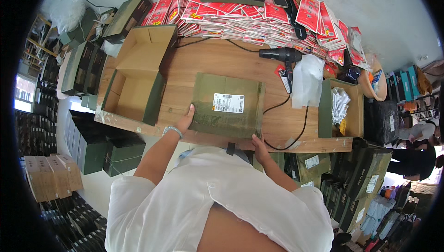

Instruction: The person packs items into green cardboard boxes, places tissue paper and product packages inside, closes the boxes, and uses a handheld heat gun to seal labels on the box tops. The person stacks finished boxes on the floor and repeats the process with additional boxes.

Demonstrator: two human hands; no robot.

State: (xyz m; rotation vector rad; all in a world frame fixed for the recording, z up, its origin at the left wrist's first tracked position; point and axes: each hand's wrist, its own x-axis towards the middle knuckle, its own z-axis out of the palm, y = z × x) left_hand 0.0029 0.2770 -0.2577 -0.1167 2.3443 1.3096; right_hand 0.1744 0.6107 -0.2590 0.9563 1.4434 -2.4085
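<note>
An olive-green parcel (pixel 210 122) with a wrinkled, taped surface and a white shipping label (pixel 228 103) lies label up at the table's front edge. My left hand (pixel 186 119) grips its left side near the lower corner, thumb on the edge. At the parcel's lower right corner, my right hand (pixel 260 147) holds the edge, with most of its fingers hidden below. To the left stands an open green shoebox (pixel 155 98), brown inside and with nothing in it, its lid folded back.
Stacks of red printed cards (pixel 259 25) line the back of the wooden table (pixel 180 74). A black hair dryer (pixel 284 56) with a trailing cord lies at right, beside white translucent sheets (pixel 307 81) and an open box (pixel 325 113) of small white packets. Green boxes (pixel 125 152) stand below.
</note>
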